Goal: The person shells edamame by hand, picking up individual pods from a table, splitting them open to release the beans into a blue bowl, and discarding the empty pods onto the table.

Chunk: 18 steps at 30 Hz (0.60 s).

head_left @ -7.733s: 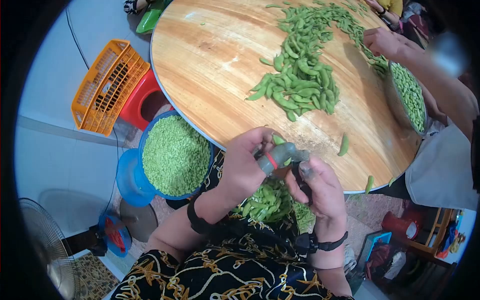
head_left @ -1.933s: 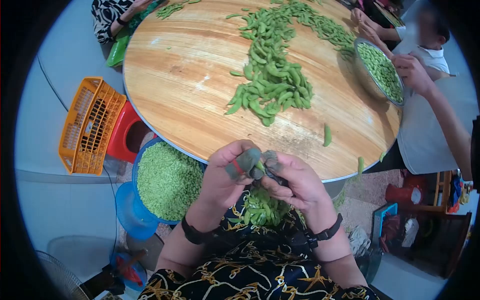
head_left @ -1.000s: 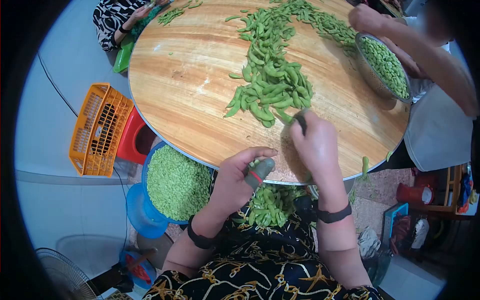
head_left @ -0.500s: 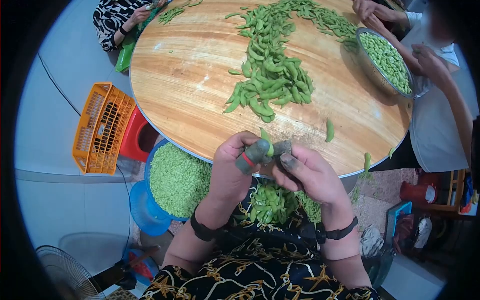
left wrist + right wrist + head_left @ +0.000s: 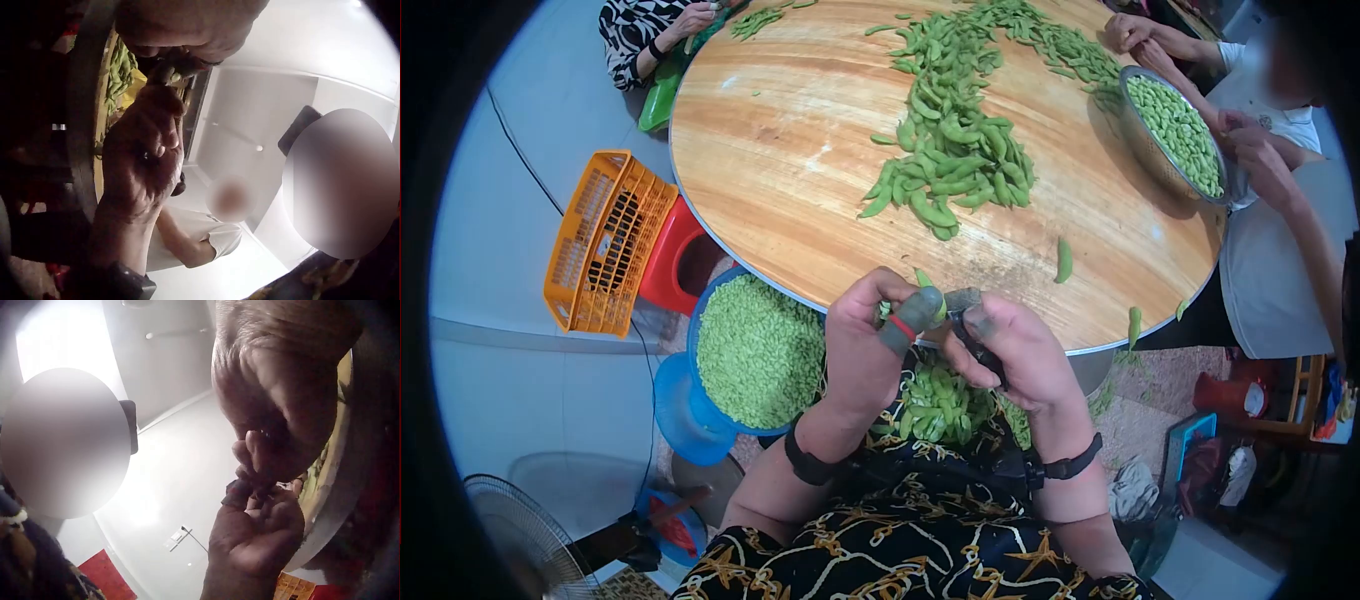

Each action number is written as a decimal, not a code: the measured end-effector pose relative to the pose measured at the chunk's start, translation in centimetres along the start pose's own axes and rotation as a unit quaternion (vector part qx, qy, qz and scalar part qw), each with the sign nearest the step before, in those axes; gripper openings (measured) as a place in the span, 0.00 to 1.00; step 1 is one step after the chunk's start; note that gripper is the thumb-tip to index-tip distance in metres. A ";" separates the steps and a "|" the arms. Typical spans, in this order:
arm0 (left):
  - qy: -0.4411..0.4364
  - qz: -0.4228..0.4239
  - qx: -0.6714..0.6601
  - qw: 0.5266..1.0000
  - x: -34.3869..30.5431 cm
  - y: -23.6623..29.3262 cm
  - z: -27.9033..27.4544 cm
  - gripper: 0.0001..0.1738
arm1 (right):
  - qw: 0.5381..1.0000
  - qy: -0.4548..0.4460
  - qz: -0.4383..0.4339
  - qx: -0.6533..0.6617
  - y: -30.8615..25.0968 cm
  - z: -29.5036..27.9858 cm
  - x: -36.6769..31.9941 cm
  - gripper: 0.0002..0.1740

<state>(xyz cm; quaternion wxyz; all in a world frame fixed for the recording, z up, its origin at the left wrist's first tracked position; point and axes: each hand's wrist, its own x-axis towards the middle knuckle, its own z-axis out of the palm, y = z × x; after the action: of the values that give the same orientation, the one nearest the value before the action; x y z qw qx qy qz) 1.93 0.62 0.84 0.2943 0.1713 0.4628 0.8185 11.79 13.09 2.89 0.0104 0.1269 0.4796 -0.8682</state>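
The edamame pod [image 5: 941,308] is resting in the pinch of the left hand [image 5: 868,345], by the bench's [image 5: 770,190] near edge. The right hand [image 5: 1022,350] is touching the pod's near end with bent fingers, though whether it is gripping, I cannot tell.

Pods [image 5: 950,140] lie on the table [image 5: 770,200], a colander [image 5: 1142,143] of beans [image 5: 1175,130] at its right edge; left of the table, a crate [image 5: 595,240] and stool [image 5: 658,247]; by its near-left rim, a tub [image 5: 693,345] of more beans [image 5: 760,355]
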 end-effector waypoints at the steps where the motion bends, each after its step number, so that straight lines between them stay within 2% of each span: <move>1: -0.001 0.017 0.018 1.000 -0.1 -0.1 0.1 0.05 | 1.000 -0.001 -0.005 -0.027 0.3 0.0 0.1 0.12; 2: -0.003 0.033 0.036 0.999 -0.3 -0.1 0.0 0.04 | 1.000 -0.002 -0.004 -0.028 0.4 0.2 0.1 0.12; 3: -0.001 0.033 0.035 0.999 -0.4 0.0 -0.1 0.04 | 0.995 0.024 -0.035 -0.086 0.5 0.6 0.3 0.11; 4: -0.008 -0.014 0.028 0.999 -0.4 0.2 -0.2 0.04 | 0.986 0.051 -0.067 -0.145 0.5 0.9 0.4 0.10; 5: -0.015 -0.061 0.020 0.998 -0.3 0.4 -0.3 0.04 | 0.986 0.050 -0.066 -0.146 0.6 1.2 0.5 0.10; 6: -0.013 -0.060 0.018 0.998 -0.3 0.5 -0.7 0.04 | 0.981 0.075 -0.063 -0.166 0.6 1.5 0.4 0.10; 7: -0.044 -0.101 -0.047 0.993 -0.1 0.7 -1.2 0.06 | 0.976 0.099 -0.060 -0.185 0.6 1.7 0.4 0.10; 8: -0.076 -0.142 -0.111 0.981 0.0 0.8 -1.7 0.07 | 0.976 0.098 -0.059 -0.186 0.7 1.7 0.5 0.10; 10: -0.105 -0.164 -0.160 0.968 0.4 0.8 -2.6 0.08 | 0.997 0.054 -0.021 -0.046 0.7 1.6 0.7 0.09; 12: -0.135 -0.187 -0.208 0.951 0.3 0.8 -2.3 0.09 | 0.995 0.069 -0.021 -0.067 1.1 1.6 0.9 0.09; 14: -0.076 -0.097 -0.004 0.992 0.0 1.0 -0.6 0.09 | 0.992 0.085 -0.021 -0.089 1.4 1.8 1.1 0.09; 15: -0.075 -0.097 -0.005 0.992 -0.1 0.8 -0.8 0.09 | 0.970 0.127 -0.083 -0.188 1.6 2.2 1.3 0.09; 16: -0.066 -0.056 0.095 0.992 -0.1 0.3 -1.1 0.09 | 0.933 0.167 -0.144 -0.283 1.7 2.4 1.4 0.09; 17: -0.056 -0.015 0.195 0.979 -0.1 0.1 -1.3 0.09 | 0.933 0.167 -0.143 -0.283 1.6 2.3 1.5 0.09; 18: -0.057 -0.015 0.195 0.979 0.0 0.2 -1.3 0.09 | 0.962 0.153 -0.098 -0.205 1.3 2.0 1.7 0.09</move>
<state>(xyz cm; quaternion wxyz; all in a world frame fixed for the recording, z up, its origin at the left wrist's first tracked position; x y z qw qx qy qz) 1.18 -0.34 0.35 0.2935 0.2646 0.5983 0.6970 9.93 10.88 2.43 -0.1226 0.2059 0.6533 -0.7182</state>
